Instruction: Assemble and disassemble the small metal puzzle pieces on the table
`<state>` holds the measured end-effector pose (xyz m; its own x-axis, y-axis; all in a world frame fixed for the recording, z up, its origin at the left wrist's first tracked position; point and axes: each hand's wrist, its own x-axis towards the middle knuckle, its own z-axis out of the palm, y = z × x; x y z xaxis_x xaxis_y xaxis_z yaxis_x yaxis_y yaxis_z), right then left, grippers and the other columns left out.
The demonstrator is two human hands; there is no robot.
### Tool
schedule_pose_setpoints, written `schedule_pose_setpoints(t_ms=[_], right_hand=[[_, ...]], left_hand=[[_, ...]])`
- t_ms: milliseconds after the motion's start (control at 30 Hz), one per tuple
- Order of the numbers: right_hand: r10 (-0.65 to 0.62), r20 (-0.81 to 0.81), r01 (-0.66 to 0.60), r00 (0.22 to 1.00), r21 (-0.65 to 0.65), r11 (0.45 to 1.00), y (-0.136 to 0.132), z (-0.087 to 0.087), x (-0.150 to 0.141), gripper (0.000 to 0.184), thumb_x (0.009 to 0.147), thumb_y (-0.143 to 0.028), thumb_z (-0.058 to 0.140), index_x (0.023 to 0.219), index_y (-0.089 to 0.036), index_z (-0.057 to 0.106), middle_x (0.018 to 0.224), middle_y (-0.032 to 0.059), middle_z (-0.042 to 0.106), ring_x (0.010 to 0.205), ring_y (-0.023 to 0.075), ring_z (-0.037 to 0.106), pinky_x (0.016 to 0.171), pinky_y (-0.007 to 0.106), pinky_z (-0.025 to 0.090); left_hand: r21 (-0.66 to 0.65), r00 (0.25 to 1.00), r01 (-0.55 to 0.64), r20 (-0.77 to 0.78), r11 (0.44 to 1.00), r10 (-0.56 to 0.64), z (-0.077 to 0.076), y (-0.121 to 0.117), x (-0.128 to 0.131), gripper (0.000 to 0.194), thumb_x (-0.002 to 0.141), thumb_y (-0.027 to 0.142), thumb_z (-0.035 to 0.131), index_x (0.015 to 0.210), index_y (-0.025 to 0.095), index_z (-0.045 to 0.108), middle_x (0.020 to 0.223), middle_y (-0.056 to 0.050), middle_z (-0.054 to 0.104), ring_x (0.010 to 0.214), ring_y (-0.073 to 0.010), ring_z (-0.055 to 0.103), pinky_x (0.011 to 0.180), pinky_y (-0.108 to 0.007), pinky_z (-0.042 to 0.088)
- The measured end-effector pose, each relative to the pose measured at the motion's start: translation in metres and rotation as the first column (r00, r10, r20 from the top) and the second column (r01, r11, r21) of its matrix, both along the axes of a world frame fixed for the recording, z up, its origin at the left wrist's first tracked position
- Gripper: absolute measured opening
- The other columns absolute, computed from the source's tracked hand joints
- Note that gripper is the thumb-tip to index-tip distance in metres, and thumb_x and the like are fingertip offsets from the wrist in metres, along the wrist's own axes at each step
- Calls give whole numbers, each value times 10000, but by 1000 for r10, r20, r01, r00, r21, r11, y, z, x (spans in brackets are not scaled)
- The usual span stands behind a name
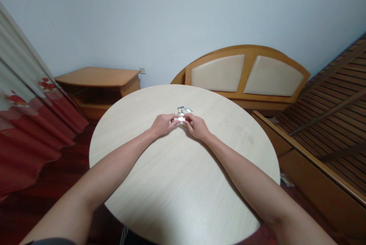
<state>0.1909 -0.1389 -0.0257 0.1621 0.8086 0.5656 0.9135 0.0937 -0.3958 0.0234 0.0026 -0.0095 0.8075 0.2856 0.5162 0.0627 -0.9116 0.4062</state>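
Small white, tan and grey pieces (180, 112) lie in a tight cluster on the round pale wood-grain table (183, 195), between its centre and its far edge. They are too small in the head view to identify. The left hand (163, 124) and the right hand (198, 127) reach in from the table's near edge, and their fingers curve together over the cluster, around a white piece (180, 119). Neither hand is spread open, but I cannot tell whether the fingers are firmly pinching that piece or only touching it. The grey pieces sit just beyond the fingertips, uncovered.

Past the far edge of the table stands a wooden headboard (246, 56) with two cream padded panels, close to the pale blue wall (171, 16). Off the far left edge is a low wooden bedside cabinet (98, 77) with an open shelf, and a small wall socket (142, 71) sits just above its right corner. A slatted wooden bed base (328, 111) rises beyond the right edge. A red-and-white floral curtain (28, 123) hangs at the left, above a dark red floor (65, 157).
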Motion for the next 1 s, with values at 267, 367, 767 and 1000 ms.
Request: schedule_pose_setpoints(t_ms=[267, 367, 767, 1000], right_hand=[[-15, 46, 14, 999, 34, 999, 2, -2, 2, 202, 998, -295, 539, 1097, -199, 687, 938, 81, 758, 800, 217, 660, 753, 315, 469], [-17, 72, 14, 997, 33, 999, 1, 0, 1, 212, 1010, -296, 520, 988, -200, 708, 901, 81, 758, 799, 218, 658, 756, 315, 463], [10, 15, -10, 1000, -14, 1000, -1, 3, -4, 257, 1023, -327, 490, 956, -191, 697, 797, 51, 726, 695, 178, 615, 689, 273, 418], [26, -23, -27, 999, -45, 999, -2, 7, -9, 249, 1017, -329, 508, 912, -200, 693, 803, 46, 721, 710, 179, 626, 685, 275, 432]], left_hand=[[13, 1000, 0, -23, 1000, 0, 0, 0, 0, 252, 980, 346, 619, 1122, 203, 772, 936, -57, 792, 758, -164, 685, 718, -261, 451], [2, 999, 38, -26, 999, -38, 2, -2, 0, 239, 998, 313, 578, 1067, 201, 778, 953, -53, 790, 747, -155, 680, 708, -258, 453], [87, 987, 148, 44, 985, -152, 4, -2, -1, 211, 970, 258, 604, 1141, 207, 718, 1092, -64, 743, 997, -191, 693, 890, -303, 524], [129, 981, 195, -32, 972, -192, 12, 3, -5, 236, 1000, 239, 549, 1150, 215, 728, 1098, -72, 753, 999, -184, 689, 865, -286, 499]])
